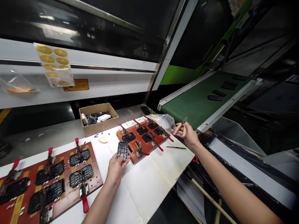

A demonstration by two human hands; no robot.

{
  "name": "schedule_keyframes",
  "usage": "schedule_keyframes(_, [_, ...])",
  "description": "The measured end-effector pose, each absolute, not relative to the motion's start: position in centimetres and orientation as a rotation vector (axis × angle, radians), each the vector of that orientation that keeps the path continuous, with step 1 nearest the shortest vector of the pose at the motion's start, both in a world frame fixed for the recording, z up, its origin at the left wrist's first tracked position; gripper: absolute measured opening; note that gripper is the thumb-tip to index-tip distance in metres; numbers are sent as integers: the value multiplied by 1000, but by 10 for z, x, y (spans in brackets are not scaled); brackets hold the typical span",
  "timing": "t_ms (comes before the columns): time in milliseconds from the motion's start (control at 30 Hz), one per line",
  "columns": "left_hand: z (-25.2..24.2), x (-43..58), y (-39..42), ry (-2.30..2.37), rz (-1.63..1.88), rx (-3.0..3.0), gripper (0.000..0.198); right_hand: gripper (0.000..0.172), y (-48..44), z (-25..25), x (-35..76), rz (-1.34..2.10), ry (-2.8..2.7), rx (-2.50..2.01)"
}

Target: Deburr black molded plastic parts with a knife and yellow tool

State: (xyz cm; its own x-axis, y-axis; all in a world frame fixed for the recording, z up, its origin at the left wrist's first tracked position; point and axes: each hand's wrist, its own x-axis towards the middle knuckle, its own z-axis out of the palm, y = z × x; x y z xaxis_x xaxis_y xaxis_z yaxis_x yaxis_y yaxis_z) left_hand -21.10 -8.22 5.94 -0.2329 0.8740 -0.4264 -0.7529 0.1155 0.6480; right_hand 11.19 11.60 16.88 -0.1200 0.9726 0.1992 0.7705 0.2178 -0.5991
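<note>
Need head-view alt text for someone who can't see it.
The left hand holds a flat black part over a white table, and the right hand holds a tan-handled tool. Nearby: two brown boards with clamped black parts, a cardboard box and a green conveyor.

This is a factory workshop: a green conveyor belt (187,104) carries dark pieces (215,98) beside a large white-panelled machine (116,84) with an orange label (78,85); on the table (144,186), brown boards (97,174) bear black moulded parts (87,172) and red-handled clamps (85,203).

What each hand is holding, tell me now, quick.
Left hand: closed on a black rectangular part.
Right hand: holding a beige-handled tool, handles spread apart.
</note>
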Motion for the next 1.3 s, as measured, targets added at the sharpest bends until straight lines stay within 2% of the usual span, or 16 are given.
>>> schedule_keyframes(133, [64,-222,-99,962,1512,181,12,76,57,163,27,713,-2080,-1408])
schedule_keyframes(267, [68,-237,-117,951,1493,193,16,53,-16,150,-46,670,-2369,-1291])
schedule_keyframes(433, [70,-257,-136,946,1523,207,22,63,-62,141,-90,612,-2650,-1154])
schedule_keyframes(600, [70,-268,-143,933,1507,247,25,32,-63,142,-105,517,-2721,-1072])
schedule_keyframes(800, [70,-268,-140,951,1478,301,24,51,-69,142,-114,396,-2801,-1075])
schedule_keyframes(967, [66,-269,-139,1012,1392,365,23,49,-74,146,-116,290,-2873,-1145])
schedule_keyframes(1167, [65,-272,-140,1042,1327,434,12,48,-83,148,-124,189,-2902,-1278])
schedule_keyframes(1300, [63,-277,-145,1063,1253,443,12,49,-84,149,-125,191,-2979,-1226])
